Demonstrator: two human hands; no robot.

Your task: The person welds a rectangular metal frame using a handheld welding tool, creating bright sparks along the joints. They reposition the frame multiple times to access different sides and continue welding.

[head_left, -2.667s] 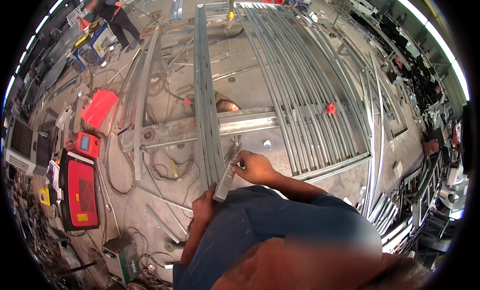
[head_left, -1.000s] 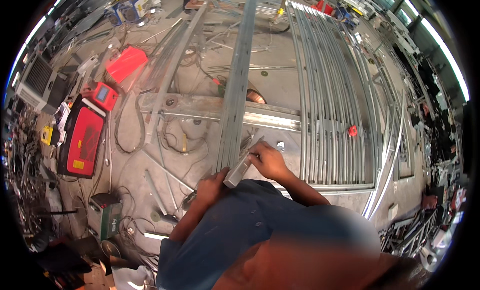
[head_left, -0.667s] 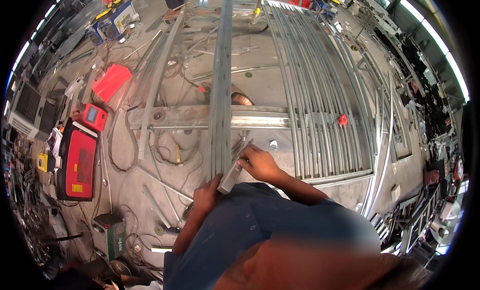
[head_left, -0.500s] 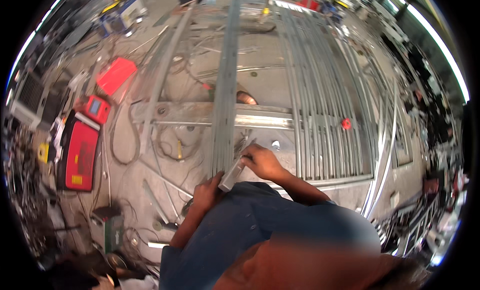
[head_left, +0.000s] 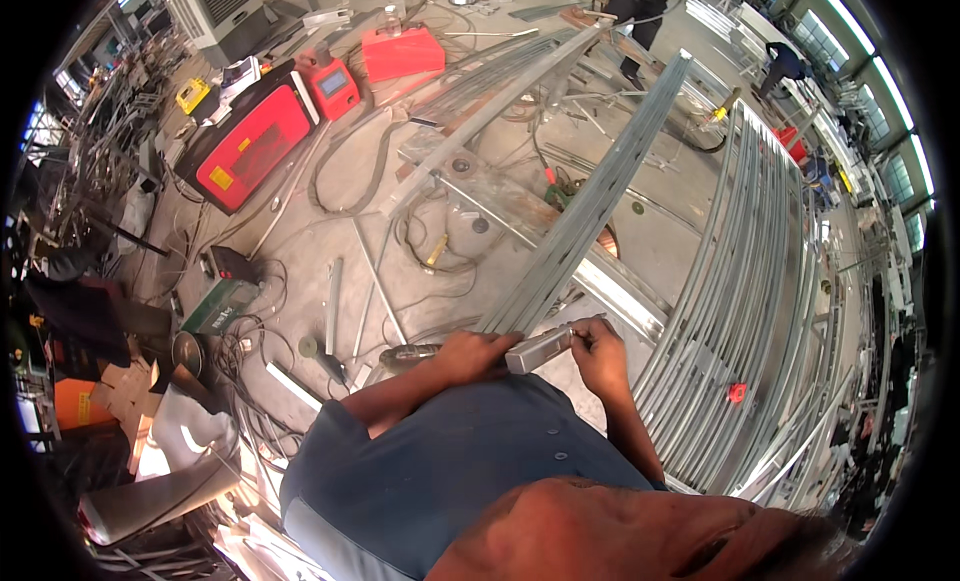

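Observation:
A short grey box-shaped metal piece (head_left: 541,351) lies across the front of my body, at the near ends of a bundle of long grey metal bars (head_left: 607,203). My right hand (head_left: 602,356) is closed with bent fingers around its right end. At the left end my left hand (head_left: 472,357) is closed against the piece, fingers pointing right; the fingertips are partly hidden. To the right, a rack of parallel metal tubes (head_left: 745,281) carries a small red round object (head_left: 737,393).
Red-and-black machine (head_left: 255,151), red control box (head_left: 334,89) and red case (head_left: 403,54) stand on the left floor. Cables (head_left: 345,193) and loose metal strips (head_left: 334,306) lie between. A green box (head_left: 222,303) sits lower left. One person (head_left: 640,21) stands at the far end; another (head_left: 783,66) bends over farther right.
My view has turned left, so the bars now slant up to the right. The metal piece has swung flatter across my front, with both hands still at its ends.

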